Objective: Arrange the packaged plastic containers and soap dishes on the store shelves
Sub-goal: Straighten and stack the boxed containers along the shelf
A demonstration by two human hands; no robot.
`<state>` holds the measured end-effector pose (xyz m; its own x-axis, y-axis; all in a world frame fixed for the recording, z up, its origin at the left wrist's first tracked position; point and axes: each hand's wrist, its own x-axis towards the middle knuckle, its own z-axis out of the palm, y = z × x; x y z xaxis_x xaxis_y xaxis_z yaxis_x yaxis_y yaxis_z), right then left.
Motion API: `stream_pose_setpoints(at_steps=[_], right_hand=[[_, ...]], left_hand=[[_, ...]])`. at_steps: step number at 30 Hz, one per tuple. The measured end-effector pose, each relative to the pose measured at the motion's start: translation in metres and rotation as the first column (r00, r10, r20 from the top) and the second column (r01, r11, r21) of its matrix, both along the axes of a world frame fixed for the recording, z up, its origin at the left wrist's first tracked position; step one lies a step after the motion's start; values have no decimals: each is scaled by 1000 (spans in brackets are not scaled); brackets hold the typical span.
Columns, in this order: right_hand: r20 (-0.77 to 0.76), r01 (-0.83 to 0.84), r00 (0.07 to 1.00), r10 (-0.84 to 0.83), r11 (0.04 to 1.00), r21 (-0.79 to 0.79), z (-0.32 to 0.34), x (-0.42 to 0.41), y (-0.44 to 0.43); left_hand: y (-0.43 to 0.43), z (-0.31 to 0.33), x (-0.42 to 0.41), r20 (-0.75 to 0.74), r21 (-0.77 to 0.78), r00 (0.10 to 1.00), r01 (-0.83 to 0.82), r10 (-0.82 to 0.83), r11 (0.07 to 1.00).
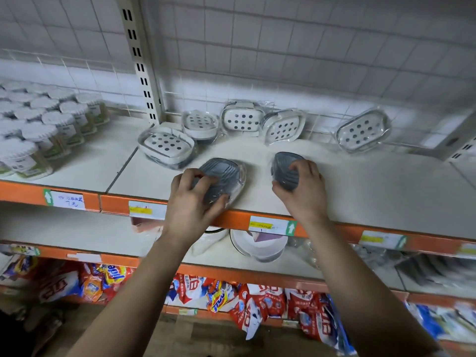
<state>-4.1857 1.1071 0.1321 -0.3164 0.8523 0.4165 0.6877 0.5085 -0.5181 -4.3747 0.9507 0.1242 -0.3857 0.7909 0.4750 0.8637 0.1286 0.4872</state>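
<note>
Your left hand (193, 195) grips the left grey soap dish (224, 179), fingers curled over its near end and the thumb pressed against the wrapped edge closest to you. This dish lies flat in its clear plastic wrap, and the end under your fingers sits right at the orange front rail (239, 220) of the top shelf (360, 191). Your right hand (302, 193) holds the right grey soap dish (284, 167), with the fingers bent over its top and right side and the thumb hooked round its lower left corner. Whether that dish rests on the board or is lifted slightly cannot be told. The two grey dishes lie apart, with bare shelf between your knuckles. Beyond your fingertips, five white soap dishes (242, 121) with dark holes, each in plastic, stand or lean along the tiled back wall. The one nearest your left fingers (167, 145) lies flat just past them. Further left of your left hand stand rows of clear jars (51, 130) with white lids. Below your wrists, a round white container (257, 247) sits on the next shelf down, and detergent bags (257, 302) are on the shelf under that.
</note>
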Motion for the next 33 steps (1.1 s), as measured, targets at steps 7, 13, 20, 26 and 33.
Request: stream_pose_setpoints(at_steps=[7, 13, 20, 26, 33], right_hand=[[-159, 107, 983, -89, 988, 108, 19, 117, -29], [-181, 258, 955, -233, 957, 132, 10, 267, -66], [-215, 485, 862, -458, 870, 92, -8, 474, -130], [-266, 583, 787, -557, 812, 27, -22, 605, -174], [-299, 647, 723, -622, 762, -22, -42, 701, -162]], left_hand=[[27, 4, 87, -90, 67, 983, 167, -161, 984], [50, 5, 214, -140, 50, 931, 348, -338, 936], [53, -4, 402, -184, 73, 836, 536, -516, 841], [47, -25, 543, -129, 21, 757, 648, -640, 762], [73, -46, 653, -105, -18, 665, 742, -739, 670]])
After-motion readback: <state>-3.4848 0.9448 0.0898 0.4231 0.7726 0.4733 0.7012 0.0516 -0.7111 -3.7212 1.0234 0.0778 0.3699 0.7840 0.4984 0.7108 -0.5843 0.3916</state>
